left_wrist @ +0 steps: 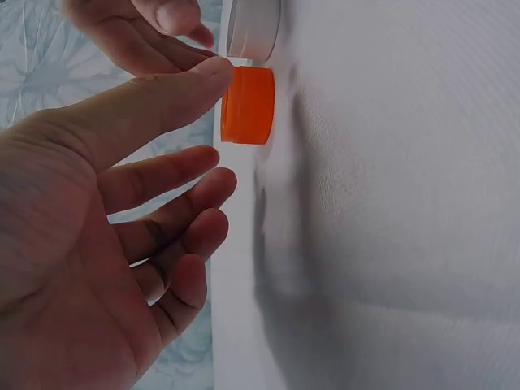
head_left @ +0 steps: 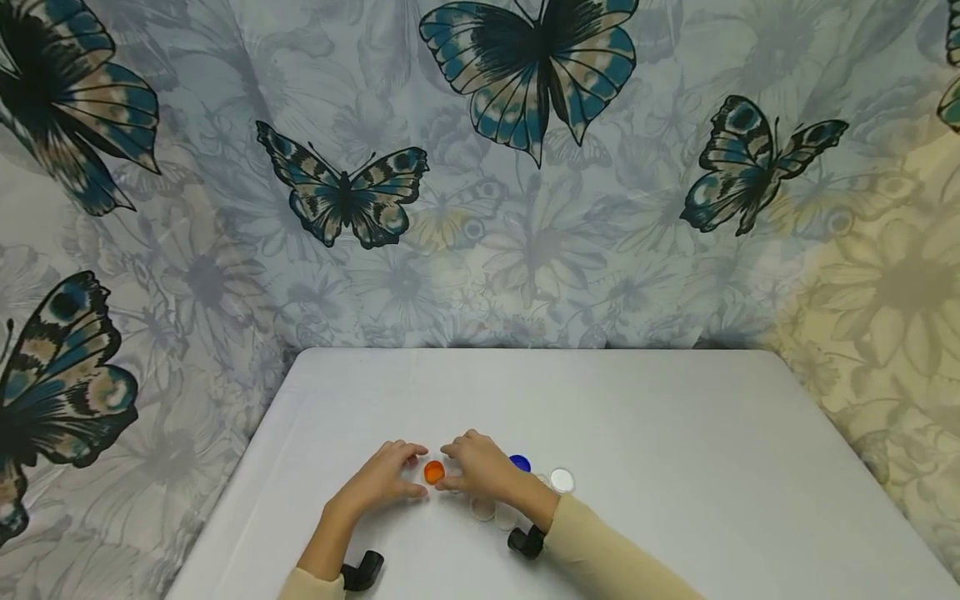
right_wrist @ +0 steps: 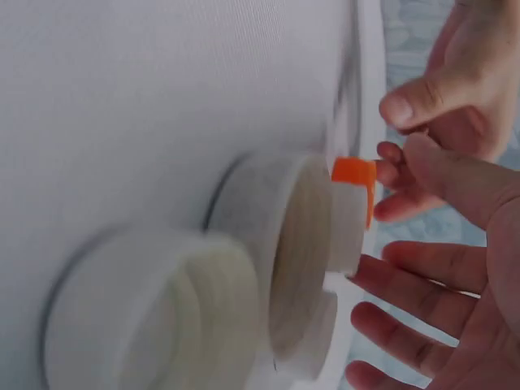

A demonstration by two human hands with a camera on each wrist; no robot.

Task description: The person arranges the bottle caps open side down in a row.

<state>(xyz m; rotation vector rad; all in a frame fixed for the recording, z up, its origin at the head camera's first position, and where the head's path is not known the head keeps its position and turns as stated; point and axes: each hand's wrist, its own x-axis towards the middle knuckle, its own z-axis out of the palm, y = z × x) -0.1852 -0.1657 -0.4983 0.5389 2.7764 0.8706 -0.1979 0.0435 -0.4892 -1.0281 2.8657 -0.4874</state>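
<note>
A small round orange container [head_left: 434, 472] stands on the white table between the two hands. My left hand [head_left: 384, 477] is on its left side, fingers spread and relaxed. In the left wrist view, the left thumb [left_wrist: 162, 106] overlaps the upper edge of the orange container [left_wrist: 249, 106]. On the other side, my right hand [head_left: 483, 467] has its fingers loosely extended, its fingertips right beside the orange container. A whitish container [left_wrist: 254, 28] sits close to the orange one, by the right hand. Part of the orange container [right_wrist: 354, 171] is hidden behind pale round containers in the right wrist view.
Partly covered by the right hand, a blue round piece [head_left: 520, 462] lies beyond it. A white round piece [head_left: 562, 480] is to its right. Clear round containers [head_left: 482, 507] are under the right wrist. A patterned cloth wall [head_left: 525, 275] rises behind the table.
</note>
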